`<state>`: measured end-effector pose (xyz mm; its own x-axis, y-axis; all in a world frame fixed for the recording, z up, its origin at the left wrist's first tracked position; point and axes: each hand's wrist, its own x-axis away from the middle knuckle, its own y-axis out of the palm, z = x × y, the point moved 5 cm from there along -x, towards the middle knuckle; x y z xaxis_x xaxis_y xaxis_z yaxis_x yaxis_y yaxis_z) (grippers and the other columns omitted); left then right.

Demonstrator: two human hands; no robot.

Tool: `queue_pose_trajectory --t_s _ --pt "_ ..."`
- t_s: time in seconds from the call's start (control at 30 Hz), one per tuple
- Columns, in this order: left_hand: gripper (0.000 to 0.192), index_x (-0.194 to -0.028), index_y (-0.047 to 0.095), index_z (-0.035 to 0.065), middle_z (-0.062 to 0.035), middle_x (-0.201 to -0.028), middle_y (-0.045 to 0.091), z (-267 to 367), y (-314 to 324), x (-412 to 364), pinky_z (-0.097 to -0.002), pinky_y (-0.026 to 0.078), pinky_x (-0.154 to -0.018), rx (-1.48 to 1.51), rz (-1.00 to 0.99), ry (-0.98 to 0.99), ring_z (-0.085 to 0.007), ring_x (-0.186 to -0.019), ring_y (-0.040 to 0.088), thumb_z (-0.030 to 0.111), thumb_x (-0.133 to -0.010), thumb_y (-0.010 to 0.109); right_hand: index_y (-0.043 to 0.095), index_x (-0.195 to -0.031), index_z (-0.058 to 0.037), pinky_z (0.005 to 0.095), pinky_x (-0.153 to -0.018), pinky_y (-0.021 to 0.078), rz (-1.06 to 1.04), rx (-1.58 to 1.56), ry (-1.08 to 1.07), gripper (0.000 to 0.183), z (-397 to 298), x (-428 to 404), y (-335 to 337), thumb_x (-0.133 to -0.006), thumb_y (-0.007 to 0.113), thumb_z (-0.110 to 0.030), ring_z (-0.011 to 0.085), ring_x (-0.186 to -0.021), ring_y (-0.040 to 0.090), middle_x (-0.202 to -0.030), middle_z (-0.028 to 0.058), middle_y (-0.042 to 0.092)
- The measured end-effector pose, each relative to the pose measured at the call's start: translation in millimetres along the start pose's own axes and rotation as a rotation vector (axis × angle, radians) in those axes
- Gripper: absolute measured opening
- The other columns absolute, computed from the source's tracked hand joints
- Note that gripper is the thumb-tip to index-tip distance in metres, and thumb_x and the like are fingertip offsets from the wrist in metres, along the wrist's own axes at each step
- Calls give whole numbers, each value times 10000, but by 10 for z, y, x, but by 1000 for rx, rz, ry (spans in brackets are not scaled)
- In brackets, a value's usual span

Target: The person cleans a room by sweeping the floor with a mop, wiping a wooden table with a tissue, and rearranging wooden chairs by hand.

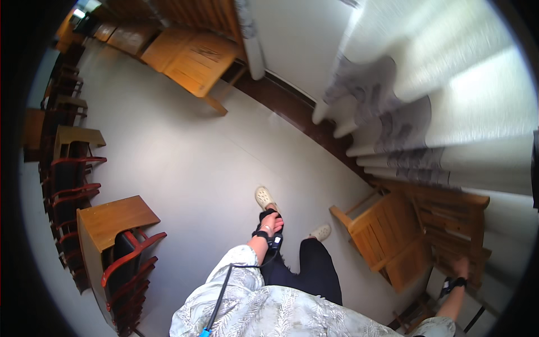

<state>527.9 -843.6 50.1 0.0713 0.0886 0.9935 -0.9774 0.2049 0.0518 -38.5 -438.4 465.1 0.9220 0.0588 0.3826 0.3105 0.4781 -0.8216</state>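
My left hand (273, 222) hangs in front of my dark trousers, its fingers loosely curled and no object seen in it. A black strap with a small device is on that wrist. Far out to the right, my right hand (461, 266) is at the back of a wooden chair (387, 231); blur hides whether its fingers grip the slats or only touch them. That wrist also bears a black strap. Below me, my feet in cream clogs (264, 197) stand on the pale floor.
A wooden bench (198, 59) lies along the wall at the top. Long patterned curtains (391, 105) hang at the right. On the left are a wooden desk (118, 219) and rows of red-framed chairs (126, 257).
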Motion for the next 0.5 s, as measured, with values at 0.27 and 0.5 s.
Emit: queue_pose_trajectory --t_s 0.27,0.5 --pt "409 -1148 389 48 -153 -1045 535 510 -1124 -104 -358 457 -728 336 91 157 -247 -894 558 277 -815 450 546 -1046 -10 325 -779 445 -495 -478 -467 440 -2601 525 912 -694 604 -268 284 -907 567 -992 170 583" --pt "420 -1125 394 30 -141 -1022 540 1167 -1440 -120 -363 443 -740 438 172 257 -253 -888 558 293 -804 459 546 -1057 -51 333 -773 454 -378 -281 -930 421 -4468 997 -61 -695 601 -260 286 -888 576 -972 172 584"
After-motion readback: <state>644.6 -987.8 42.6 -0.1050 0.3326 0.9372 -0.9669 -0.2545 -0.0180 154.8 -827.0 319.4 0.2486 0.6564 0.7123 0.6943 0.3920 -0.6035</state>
